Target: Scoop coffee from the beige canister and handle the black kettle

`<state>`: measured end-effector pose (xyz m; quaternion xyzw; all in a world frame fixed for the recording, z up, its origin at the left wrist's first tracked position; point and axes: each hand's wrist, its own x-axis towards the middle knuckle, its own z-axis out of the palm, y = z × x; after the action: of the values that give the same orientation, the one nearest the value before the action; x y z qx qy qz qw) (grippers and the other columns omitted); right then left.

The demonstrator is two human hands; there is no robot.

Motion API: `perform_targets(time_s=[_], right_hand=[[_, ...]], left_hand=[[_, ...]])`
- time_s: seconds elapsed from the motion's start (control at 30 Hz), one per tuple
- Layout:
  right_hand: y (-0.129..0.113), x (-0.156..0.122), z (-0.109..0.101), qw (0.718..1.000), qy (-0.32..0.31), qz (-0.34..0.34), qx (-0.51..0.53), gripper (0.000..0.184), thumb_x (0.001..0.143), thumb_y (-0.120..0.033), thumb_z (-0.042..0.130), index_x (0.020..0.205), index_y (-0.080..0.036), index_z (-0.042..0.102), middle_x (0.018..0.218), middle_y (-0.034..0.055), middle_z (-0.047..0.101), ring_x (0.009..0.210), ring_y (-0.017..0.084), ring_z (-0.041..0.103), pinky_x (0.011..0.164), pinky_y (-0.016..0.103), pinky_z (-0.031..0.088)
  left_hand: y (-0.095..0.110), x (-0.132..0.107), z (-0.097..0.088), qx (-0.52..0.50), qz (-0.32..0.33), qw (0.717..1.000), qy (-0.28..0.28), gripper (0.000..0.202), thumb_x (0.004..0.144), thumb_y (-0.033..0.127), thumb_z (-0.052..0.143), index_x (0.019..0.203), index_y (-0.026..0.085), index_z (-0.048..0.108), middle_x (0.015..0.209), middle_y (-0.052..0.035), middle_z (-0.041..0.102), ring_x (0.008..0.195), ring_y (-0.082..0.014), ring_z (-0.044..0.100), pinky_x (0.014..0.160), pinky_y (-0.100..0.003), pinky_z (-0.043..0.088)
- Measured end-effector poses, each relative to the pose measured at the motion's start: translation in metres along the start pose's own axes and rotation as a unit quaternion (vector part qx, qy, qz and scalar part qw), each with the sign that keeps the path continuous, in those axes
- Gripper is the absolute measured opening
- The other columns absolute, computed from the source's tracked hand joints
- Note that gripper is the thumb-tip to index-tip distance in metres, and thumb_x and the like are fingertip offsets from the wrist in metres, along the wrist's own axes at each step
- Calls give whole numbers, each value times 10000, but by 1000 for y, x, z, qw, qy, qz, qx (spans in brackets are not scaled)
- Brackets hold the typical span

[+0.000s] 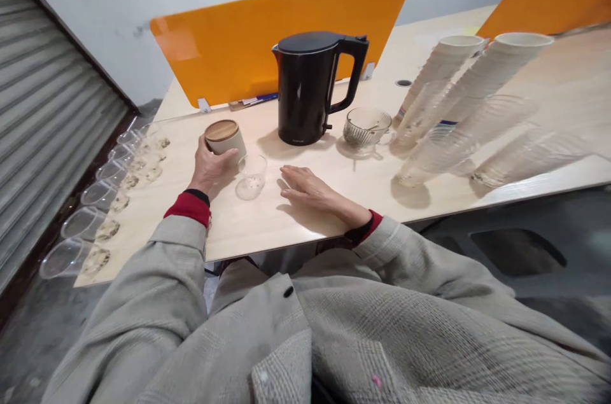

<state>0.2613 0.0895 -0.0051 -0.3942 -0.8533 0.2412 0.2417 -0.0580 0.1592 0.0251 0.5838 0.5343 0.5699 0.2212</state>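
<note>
**Left hand on the lidded canister, right hand flat on the table**

The left hand point(209, 167) is wrapped around the side of a small pale canister point(228, 140), fingers curled against its wall and thumb towards the person. The canister stands upright on the table point(267, 226), topped by a round wooden lid point(221, 130). The right hand point(309, 191) lies open, palm down, gripping nothing.

The canister looks stiff and smooth-walled, probably ceramic, so likely somewhat heavy for its size, slippery and breakable. The side wall seems the safer hold, since the lid may only sit loose.

Just beside the canister, between the two hands, stands a small clear glass point(251, 176), thin-looking and easy to knock. Behind it is a black kettle point(308, 89), its handle pointing right, and to its right a ribbed glass mug point(366, 129). Farther right are tall stacks of paper cups point(443, 83) and clear plastic cups point(482, 133). A row of clear glasses point(102, 197) lines the table's left edge, near the left elbow. An orange divider point(267, 28) closes the far side.
</note>
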Motion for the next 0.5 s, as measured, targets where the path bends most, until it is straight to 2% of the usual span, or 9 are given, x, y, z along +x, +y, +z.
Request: perform_targets(time_s=[0.13, 0.23, 0.33, 0.5], right_hand=[[-2, 30, -1, 998, -21, 36, 49, 857, 930, -517, 784, 1667, -197, 485, 1700, 197, 517, 1577, 435, 475, 1306, 658, 372], [-5, 49, 2, 993, -16, 47, 110, 945, 827, -450, 891, 1646, -187, 499, 1699, 201, 514, 1578, 424, 478, 1321, 616, 370], [-7, 61, 8, 977, -20, 22, 212, 920, 765, -379, 928, 1586, -229, 542, 1672, 161, 546, 1553, 373, 523, 1306, 561, 418], [-8, 73, 20, 947, -25, 1, 321, 784, 689, -336, 968, 1397, -246, 642, 1518, 128, 653, 1461, 345, 609, 1267, 562, 470]], left_hand=[[-20, 11, 27, -71, -2, 996, -56, 822, 577, 402, 1044, 1265, 255, 619, 1375, -94, 760, 1299, -288, 713, 1102, -436, 609], [-30, 17, 38, -74, 3, 994, -85, 909, 554, 468, 1045, 1307, 219, 602, 1395, -123, 747, 1322, -300, 703, 1130, -439, 589], [-37, 22, 41, -74, 13, 989, -127, 995, 551, 506, 1039, 1376, 207, 570, 1443, -145, 723, 1367, -314, 681, 1159, -449, 567], [-37, 21, 39, -77, 18, 982, -169, 1003, 550, 469, 1040, 1390, 191, 567, 1454, -155, 713, 1385, -328, 669, 1184, -470, 550]])
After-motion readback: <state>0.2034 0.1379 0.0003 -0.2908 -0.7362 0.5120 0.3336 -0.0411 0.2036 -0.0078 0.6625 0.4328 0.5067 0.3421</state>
